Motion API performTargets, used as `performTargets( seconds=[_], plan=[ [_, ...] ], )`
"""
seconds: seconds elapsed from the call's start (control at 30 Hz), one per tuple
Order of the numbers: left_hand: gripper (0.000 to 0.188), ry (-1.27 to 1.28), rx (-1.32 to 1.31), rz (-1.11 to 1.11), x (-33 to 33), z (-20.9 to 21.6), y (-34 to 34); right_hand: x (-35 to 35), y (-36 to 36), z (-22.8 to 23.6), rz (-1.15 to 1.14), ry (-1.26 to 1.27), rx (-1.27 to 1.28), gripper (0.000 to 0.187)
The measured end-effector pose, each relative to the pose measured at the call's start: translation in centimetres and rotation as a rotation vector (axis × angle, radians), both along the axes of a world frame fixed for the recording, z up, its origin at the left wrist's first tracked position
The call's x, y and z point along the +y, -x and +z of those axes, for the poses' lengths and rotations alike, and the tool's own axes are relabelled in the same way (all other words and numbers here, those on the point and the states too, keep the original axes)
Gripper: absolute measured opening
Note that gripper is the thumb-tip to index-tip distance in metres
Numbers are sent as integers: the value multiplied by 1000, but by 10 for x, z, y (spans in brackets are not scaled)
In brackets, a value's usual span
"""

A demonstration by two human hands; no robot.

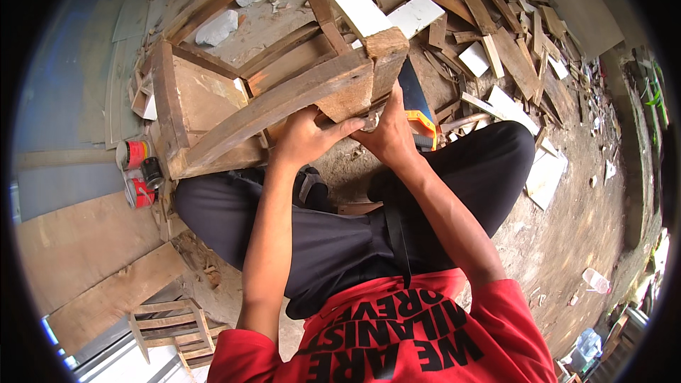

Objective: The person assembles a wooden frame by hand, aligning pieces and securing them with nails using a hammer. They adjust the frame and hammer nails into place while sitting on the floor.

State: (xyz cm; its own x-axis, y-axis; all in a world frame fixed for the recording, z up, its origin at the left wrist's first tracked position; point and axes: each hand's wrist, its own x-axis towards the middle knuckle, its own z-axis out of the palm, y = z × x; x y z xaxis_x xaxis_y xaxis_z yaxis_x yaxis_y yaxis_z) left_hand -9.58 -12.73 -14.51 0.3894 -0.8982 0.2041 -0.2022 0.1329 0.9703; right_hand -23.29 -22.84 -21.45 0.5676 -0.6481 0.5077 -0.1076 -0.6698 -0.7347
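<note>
A rough wooden frame (277,96), made of curved and straight bars with a white-faced top strip, leans in front of my lap. At its near right corner, my left hand (306,140) curls under the lower edge, its fingers partly hidden behind the wood. My right hand (391,135) grips the corner block (386,53) from below, fingers pointing up along its side. Both thumbs meet beneath the block at a small pale bit I cannot make out. Just beyond my right hand lies a handsaw (423,126) with an orange and black handle, its dark blade partly behind the frame.
Scrap wood pieces (511,64) are heaped at the far right. Several cans (135,154) stand left of the frame. Wooden boards (85,241) lie at the left, near a small slatted wooden piece (170,323). A plastic bottle (596,281) lies at the right.
</note>
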Motion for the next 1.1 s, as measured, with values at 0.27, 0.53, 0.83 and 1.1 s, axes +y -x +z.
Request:
performTargets(
  seconds=[0.27,0.53,0.83,1.1],
  plan=[
    [22,12,-434,154,1,-34,4,-3,3,-1,22,-34,34,117],
    [16,83,-501,264,-3,-41,12,-2,2,0,-3,-10,17,118],
    [19,100,-516,212,-3,-38,7,-3,1,2,-14,17,21,117],
    [25,-53,-627,131,9,-13,2,-4,3,4,-5,13,40,115]
  ],
)
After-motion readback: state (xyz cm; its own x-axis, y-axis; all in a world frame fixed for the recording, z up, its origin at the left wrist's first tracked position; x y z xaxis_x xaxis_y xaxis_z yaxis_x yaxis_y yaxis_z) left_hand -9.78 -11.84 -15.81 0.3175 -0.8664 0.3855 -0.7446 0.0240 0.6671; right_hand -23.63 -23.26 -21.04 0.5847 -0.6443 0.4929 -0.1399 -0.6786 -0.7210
